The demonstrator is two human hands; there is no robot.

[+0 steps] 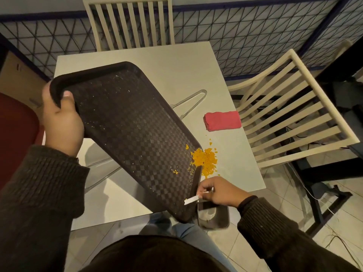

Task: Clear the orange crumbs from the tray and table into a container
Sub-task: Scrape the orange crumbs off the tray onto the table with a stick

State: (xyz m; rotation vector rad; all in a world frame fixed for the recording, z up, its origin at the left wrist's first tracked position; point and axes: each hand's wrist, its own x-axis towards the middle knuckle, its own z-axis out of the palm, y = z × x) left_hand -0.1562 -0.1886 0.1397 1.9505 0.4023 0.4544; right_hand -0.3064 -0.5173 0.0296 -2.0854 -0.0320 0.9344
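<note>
A dark checkered tray [125, 122] is tilted, its far left corner raised and its near right end low over the white table [176, 63]. My left hand [60, 118] grips that raised corner. A pile of orange crumbs [206, 160] lies on the table beside the tray's lower right edge, with a few crumbs still on the tray. My right hand [218, 191] pinches the tray's near right rim and also holds a small white strip [193, 200]. A dark container [214, 214] sits below the table's near edge, partly hidden by the tray and my right hand.
A folded red cloth [222, 120] lies on the table's right side. Clear plastic tongs [188, 101] poke out from behind the tray. Cream slatted chairs stand at the far side [129, 22] and the right [290, 110]. A red seat [15, 134] is at the left.
</note>
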